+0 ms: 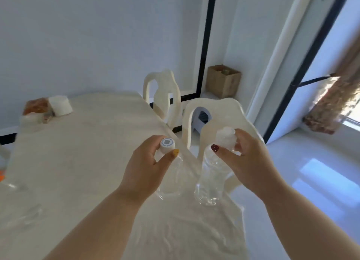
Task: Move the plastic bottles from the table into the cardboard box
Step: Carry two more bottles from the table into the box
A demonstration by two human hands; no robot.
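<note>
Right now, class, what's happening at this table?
A person holds two clear bottles by their tops, one in each hand: the left hand on the capped bottle, the right hand on the other bottle. Both are above the table. The box sits on the floor by the far wall.

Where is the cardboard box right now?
In the head view, the cardboard box sits on the floor against the far wall, right of centre, beyond the two cream chairs and left of the window frame.

Clear bottles (209, 180), white cap (167, 143), cream tablecloth (87, 152), brown cardboard box (223, 81), patterned brown curtain (337, 102)
</note>
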